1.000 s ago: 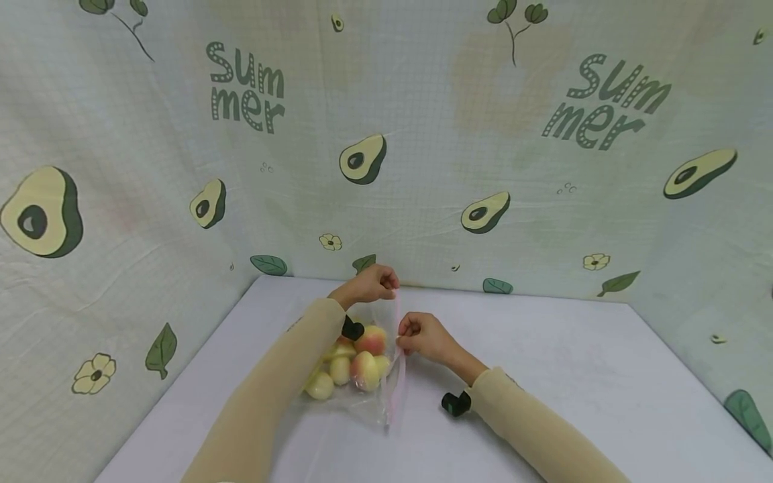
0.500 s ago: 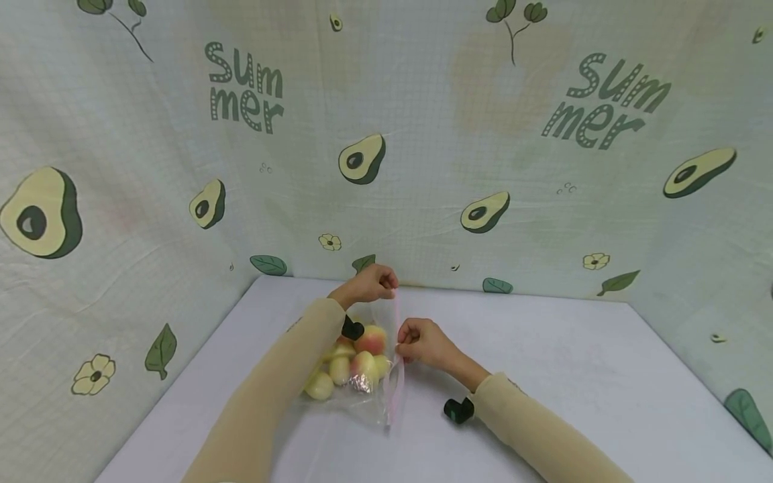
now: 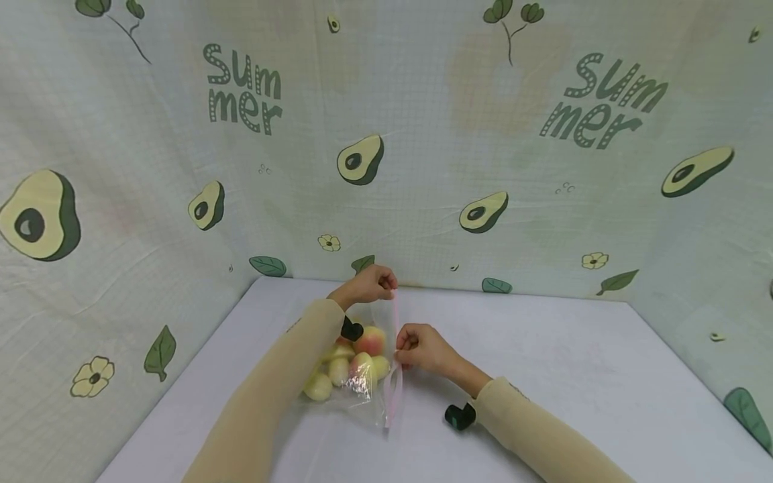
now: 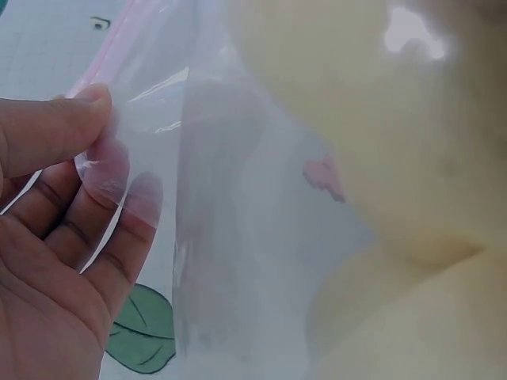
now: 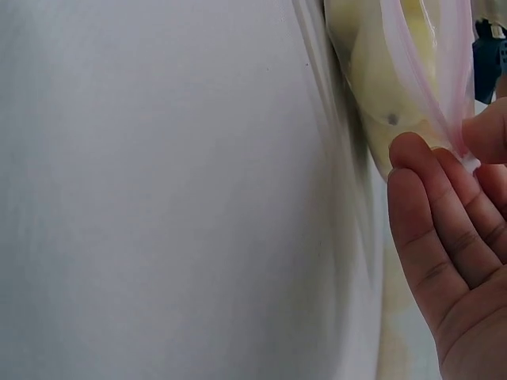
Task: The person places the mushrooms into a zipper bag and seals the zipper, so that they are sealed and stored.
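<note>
A clear zip bag (image 3: pixel 370 408) with a pink zip strip (image 3: pixel 390 412) lies on the table, holding several yellow and reddish fruits (image 3: pixel 370 341) that look like peaches. My left hand (image 3: pixel 373 284) pinches the bag's far top corner; in the left wrist view its thumb (image 4: pixel 55 131) presses the film against the fingers. My right hand (image 3: pixel 425 349) pinches the strip partway along, where a small white slider (image 5: pixel 473 164) shows by the thumb. The two pink edges stand apart on the near side of that hand and lie together between both hands.
The white table (image 3: pixel 543 382) runs up to a fabric backdrop (image 3: pixel 423 134) printed with avocados and leaves. Black wrist cameras sit on both sleeves, the right one (image 3: pixel 460 417) hanging just above the table.
My right hand has slid along the pink strip toward the near end, pinching it throughout. The left hand has stayed at the far corner, and the gap between the strip's edges has grown shorter.
</note>
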The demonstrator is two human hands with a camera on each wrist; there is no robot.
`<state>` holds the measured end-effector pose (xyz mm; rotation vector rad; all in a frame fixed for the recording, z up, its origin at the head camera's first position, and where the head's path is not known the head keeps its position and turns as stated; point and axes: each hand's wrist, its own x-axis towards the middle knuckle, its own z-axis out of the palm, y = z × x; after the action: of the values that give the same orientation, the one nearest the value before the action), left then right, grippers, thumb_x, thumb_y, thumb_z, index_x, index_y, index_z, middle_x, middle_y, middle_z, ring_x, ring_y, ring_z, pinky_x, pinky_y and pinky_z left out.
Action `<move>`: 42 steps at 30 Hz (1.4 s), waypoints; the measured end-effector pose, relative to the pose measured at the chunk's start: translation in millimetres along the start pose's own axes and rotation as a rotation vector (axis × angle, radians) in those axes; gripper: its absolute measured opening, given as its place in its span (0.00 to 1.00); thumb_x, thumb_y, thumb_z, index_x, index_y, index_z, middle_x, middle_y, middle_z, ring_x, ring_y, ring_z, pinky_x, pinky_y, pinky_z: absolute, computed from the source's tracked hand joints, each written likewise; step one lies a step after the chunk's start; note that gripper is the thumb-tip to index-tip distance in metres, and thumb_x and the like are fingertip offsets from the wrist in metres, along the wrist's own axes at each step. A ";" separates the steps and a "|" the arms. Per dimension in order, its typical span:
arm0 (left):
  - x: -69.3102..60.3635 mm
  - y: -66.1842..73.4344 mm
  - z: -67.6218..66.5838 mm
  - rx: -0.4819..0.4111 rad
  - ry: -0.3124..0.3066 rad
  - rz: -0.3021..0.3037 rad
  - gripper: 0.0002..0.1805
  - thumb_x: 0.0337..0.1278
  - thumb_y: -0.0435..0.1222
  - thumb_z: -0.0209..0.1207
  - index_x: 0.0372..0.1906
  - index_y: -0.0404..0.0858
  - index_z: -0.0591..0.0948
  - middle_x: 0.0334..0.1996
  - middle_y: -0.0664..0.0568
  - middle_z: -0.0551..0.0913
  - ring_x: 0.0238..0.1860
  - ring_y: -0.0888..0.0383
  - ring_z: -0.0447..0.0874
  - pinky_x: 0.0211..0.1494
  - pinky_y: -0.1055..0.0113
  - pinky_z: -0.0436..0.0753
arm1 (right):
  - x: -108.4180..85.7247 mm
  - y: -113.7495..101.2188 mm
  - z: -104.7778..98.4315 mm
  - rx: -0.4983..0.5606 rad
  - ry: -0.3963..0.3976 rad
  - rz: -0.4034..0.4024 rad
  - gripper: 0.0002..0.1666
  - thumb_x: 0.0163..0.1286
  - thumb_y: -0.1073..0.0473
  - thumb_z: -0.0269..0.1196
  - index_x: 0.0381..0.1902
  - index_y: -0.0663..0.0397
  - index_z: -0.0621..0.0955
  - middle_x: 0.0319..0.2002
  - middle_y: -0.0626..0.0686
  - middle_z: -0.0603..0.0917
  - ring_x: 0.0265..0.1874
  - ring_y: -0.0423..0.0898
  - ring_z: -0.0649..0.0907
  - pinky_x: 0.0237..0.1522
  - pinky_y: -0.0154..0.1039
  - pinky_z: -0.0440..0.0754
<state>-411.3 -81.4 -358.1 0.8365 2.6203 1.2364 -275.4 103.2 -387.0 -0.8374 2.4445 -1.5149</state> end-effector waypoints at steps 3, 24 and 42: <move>-0.2 0.0 0.4 -0.007 -0.004 -0.007 0.06 0.53 0.26 0.64 0.36 0.34 0.80 0.28 0.50 0.78 0.31 0.59 0.74 0.34 0.69 0.74 | 0.9 4.7 0.6 -0.002 -0.008 -0.001 0.04 0.59 0.73 0.62 0.30 0.70 0.76 0.21 0.59 0.80 0.24 0.64 0.81 0.23 0.39 0.79; 1.0 2.2 -0.1 0.012 -0.019 0.003 0.08 0.55 0.26 0.63 0.40 0.28 0.79 0.31 0.49 0.79 0.33 0.59 0.75 0.35 0.70 0.75 | 6.5 31.9 4.5 -0.030 -0.027 0.011 0.05 0.58 0.66 0.65 0.28 0.57 0.77 0.20 0.49 0.80 0.20 0.45 0.81 0.22 0.37 0.79; -0.2 0.8 1.8 0.004 -0.008 0.009 0.06 0.55 0.25 0.62 0.38 0.30 0.80 0.30 0.49 0.80 0.32 0.59 0.76 0.35 0.69 0.76 | -1.8 26.6 10.1 -0.033 -0.070 0.014 0.07 0.58 0.67 0.66 0.28 0.58 0.77 0.20 0.49 0.81 0.22 0.52 0.83 0.22 0.36 0.79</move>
<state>-410.2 -79.9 -358.7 0.8533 2.6163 1.2273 -280.0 105.1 -415.0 -0.8631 2.4264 -1.4188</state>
